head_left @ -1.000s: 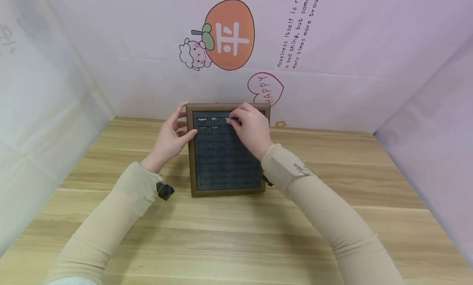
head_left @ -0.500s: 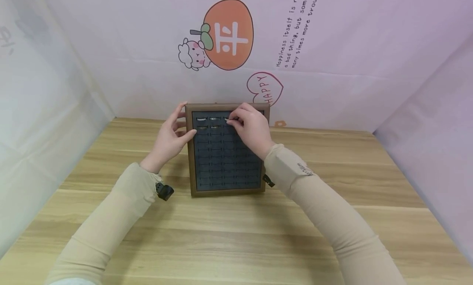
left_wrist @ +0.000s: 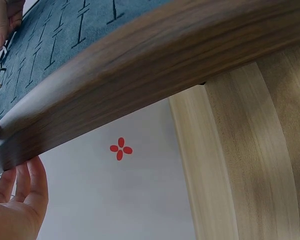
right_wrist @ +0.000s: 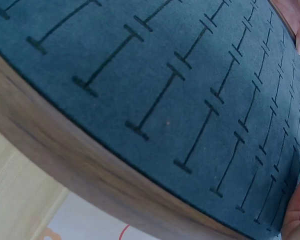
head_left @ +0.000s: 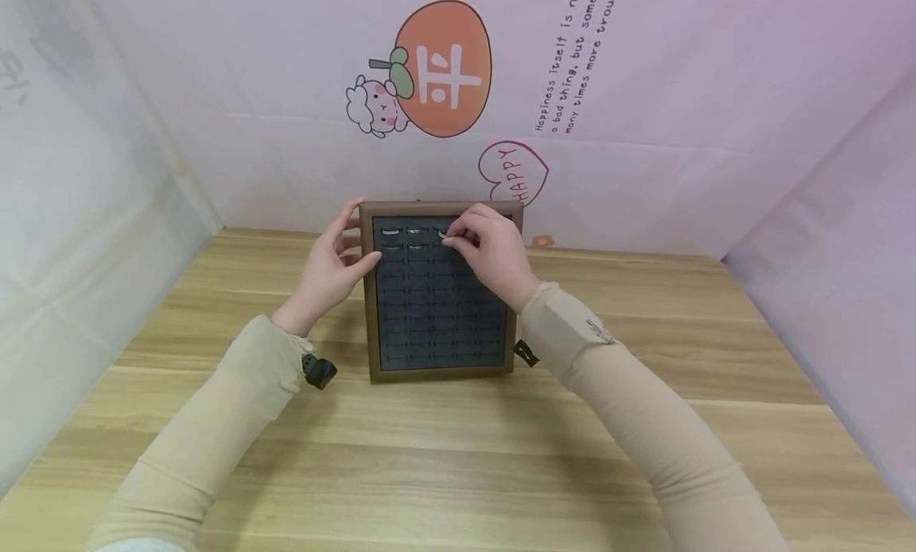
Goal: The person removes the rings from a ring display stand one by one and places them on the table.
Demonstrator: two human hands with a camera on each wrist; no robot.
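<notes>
A ring display board [head_left: 370, 321] with a brown wood-look frame and dark blue slotted padding stands tilted back on the table. My left hand [head_left: 331, 262] grips its upper left edge, thumb at the front and fingers behind. Between thumb and fingertips my right hand [head_left: 490, 250] pinches a ring [head_left: 443, 234] at the third slot of the top row. That ring [left_wrist: 0, 54] stands out from the padding in the left wrist view. Two silvery rings [head_left: 391, 231] sit to its left, and two more rings [head_left: 417, 246] in the row below. My right hand hides the slots behind it.
The wooden table [head_left: 444, 464] spreads around the board. A pale printed cloth wall [head_left: 286, 138] rises close behind it, with further cloth walls at left and right. Lower rows of slots [right_wrist: 160, 105] hold no rings where visible.
My right hand has shifted slightly right and down, with the pinched ring moving along with it. My left hand and the board stay about where they were.
</notes>
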